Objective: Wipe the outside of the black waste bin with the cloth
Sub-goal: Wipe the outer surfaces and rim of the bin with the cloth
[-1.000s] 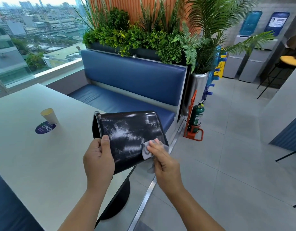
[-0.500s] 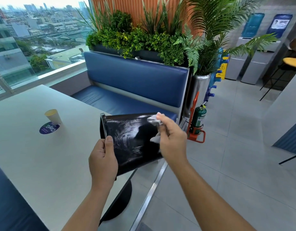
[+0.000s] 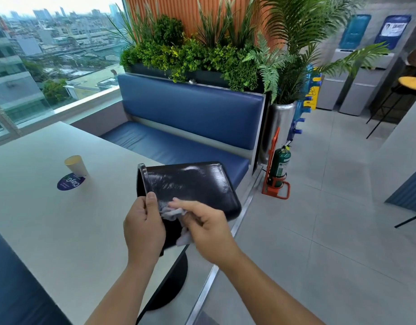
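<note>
Grey floor tiles (image 3: 319, 231) spread to the right, and a blue seat (image 3: 190, 113) topped with plants (image 3: 190, 50) stood by the window. The white surface (image 3: 50, 219) carried a paper cup (image 3: 76, 165) on a round sticker (image 3: 71, 182). The bin (image 3: 193, 184) lay on its side, held over the surface's right edge, mouth facing left. The left hand (image 3: 143, 228) gripped it by the rim, thumb on the outer wall. The right hand (image 3: 209, 228), fingers curled round the cloth (image 3: 172, 213), pressed it to the bin's side. Half a second before, the cloth was at the bin's far top edge; now it sat just beside the left thumb.
</note>
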